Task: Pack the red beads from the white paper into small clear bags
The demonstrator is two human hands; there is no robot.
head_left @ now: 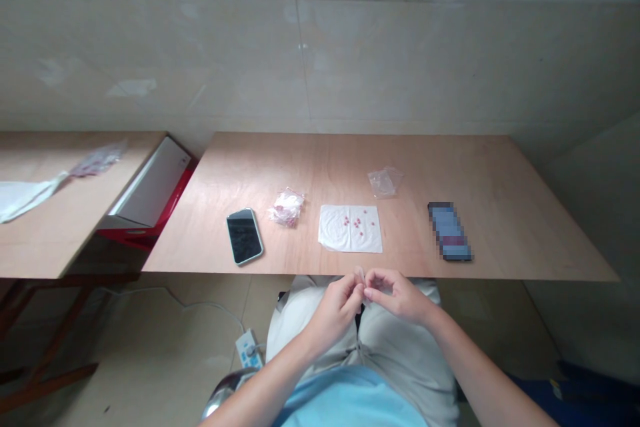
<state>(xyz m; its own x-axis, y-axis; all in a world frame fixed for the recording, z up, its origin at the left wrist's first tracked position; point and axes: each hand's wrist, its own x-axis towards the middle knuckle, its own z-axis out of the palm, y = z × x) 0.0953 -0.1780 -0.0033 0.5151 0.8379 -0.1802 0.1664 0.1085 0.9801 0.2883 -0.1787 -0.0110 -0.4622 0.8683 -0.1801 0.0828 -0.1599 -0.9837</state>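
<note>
Small pale translucent piece (360, 273), partly hidden, left hand (342, 297) and right hand (397, 295), each grip pinched on it

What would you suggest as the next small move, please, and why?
I would probably bring the left hand and right hand forward over the white sheet, where small red pieces lie: they seem to pinch a small pale thing, too unclear to identify, by the near edge of the table, above the lap, where it might drop.
</note>
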